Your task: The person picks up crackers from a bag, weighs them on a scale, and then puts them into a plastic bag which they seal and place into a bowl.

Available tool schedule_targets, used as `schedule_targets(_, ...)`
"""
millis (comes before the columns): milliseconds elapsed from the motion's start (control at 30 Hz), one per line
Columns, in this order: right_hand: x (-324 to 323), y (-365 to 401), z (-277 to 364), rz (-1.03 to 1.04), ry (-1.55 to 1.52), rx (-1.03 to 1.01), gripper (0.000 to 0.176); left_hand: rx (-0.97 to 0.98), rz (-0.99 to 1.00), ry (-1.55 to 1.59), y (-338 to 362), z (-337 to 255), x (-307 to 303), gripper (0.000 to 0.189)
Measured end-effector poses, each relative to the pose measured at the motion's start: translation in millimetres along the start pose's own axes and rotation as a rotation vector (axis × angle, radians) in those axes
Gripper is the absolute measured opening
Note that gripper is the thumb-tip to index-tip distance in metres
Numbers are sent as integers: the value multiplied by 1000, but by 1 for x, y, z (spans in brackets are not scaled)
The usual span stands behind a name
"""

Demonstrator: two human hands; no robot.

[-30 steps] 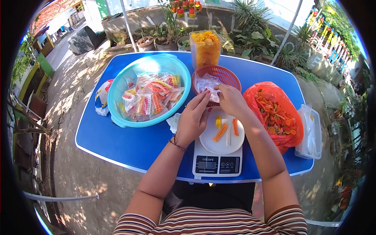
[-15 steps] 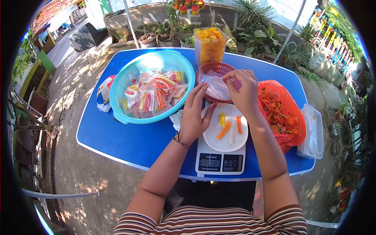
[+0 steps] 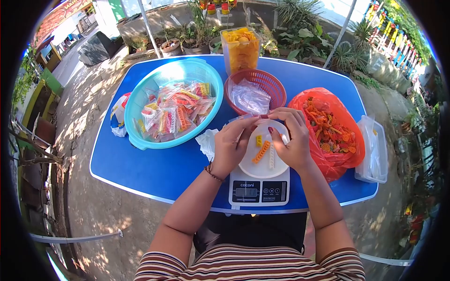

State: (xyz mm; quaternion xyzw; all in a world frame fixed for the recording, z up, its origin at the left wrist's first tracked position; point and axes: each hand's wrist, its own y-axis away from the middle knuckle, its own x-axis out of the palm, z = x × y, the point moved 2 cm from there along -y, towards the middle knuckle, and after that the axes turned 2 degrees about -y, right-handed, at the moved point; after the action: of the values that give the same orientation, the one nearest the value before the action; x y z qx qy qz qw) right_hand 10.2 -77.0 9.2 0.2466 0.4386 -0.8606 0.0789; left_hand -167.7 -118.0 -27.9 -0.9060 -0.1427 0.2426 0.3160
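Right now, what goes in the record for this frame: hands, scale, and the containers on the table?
left hand: pinching a small clear bag over the plate
right hand: pinching the same bag
plate: white, on the scale, holding a few spiral snacks
red basket: empty clear bags
teal basket: filled packets
orange bag: loose snacks, right of the scale
table: blue

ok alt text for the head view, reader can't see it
A person's left hand and right hand meet over a white plate of spiral snacks on a kitchen scale, pinching what looks like a small clear bag. On the blue table sit a teal basket of filled packets, a red basket and an orange bag.
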Motion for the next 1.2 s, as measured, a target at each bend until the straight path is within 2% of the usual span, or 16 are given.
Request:
schedule_targets(33,1,3,-2,23,-3,58,38,-108,16,56,1,2,1,21)
schedule_targets(100,2,6,-6,71,-10,174,41,-162,-7,269,2,11,5,19)
schedule_targets(200,6,0,1,180,102,59,42,-245,-37,619,2,18,8,19)
schedule_targets(300,11,-3,-4,208,73,8,40,-354,-51,909,0,17,5,17)
schedule_targets(400,13,-3,-12,207,-44,51,34,-423,-63,1200,-2,14,2,16)
schedule_targets(500,12,-4,-10,239,-248,297,21,-443,-77,1388,-5,22,-2,15)
schedule_targets(633,15,-8,-23,159,-540,441,15,-459,-54,1611,-2,32,-4,15)
schedule_targets(700,14,-17,-30,137,-688,463,14,-522,-83,1619,-2,32,-5,16)
schedule_targets(800,7,-30,-39,162,-711,626,12,-575,-116,1566,-2,30,-6,18)
schedule_targets(933,17,-32,-61,-11,-892,765,10,-608,-115,1458,-2,34,-3,20)
schedule_targets(1033,18,-32,-80,-157,-983,836,13,-604,-167,1506,-1,31,-3,21)
schedule_targets(1200,18,-42,-56,-196,-904,890,17,-578,-130,1477,-3,26,-3,27)
